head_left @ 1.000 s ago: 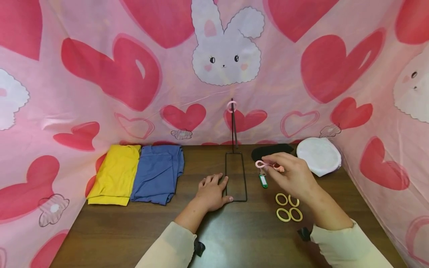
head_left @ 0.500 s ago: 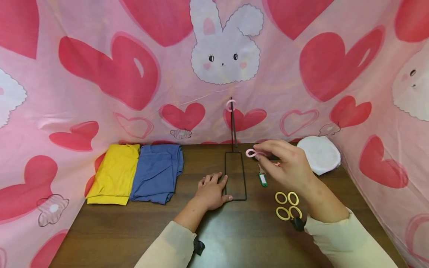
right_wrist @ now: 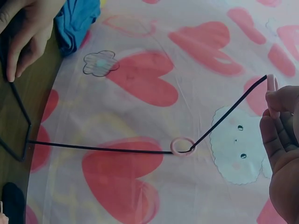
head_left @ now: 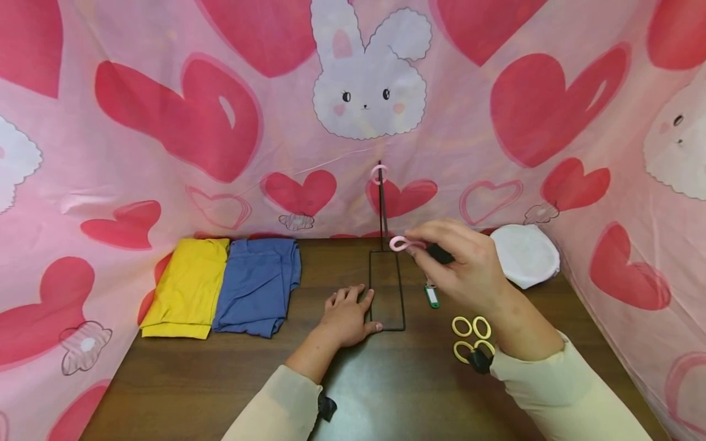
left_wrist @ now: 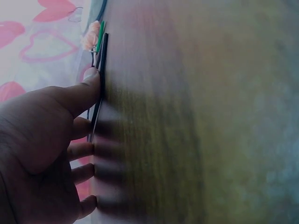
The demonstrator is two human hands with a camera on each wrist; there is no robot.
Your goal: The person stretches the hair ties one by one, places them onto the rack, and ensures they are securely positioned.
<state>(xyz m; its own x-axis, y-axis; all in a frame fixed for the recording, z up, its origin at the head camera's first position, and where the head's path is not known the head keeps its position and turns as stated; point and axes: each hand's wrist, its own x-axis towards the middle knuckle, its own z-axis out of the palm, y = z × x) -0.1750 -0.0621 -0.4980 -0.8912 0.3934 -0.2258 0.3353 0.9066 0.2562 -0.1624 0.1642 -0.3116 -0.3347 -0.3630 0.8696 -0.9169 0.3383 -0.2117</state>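
Beside the upright rod of the wire stand, a pink ring is being pinched between the fingertips of the right hand — raised above the table. The stand's base is being pressed flat by the left hand, fingers straight, while another pink ring is hanging at the rod's top.

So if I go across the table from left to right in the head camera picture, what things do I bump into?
Yellow cloth → blue cloth → left hand → wire stand → green key tag → yellow rings → white round cloth thing.
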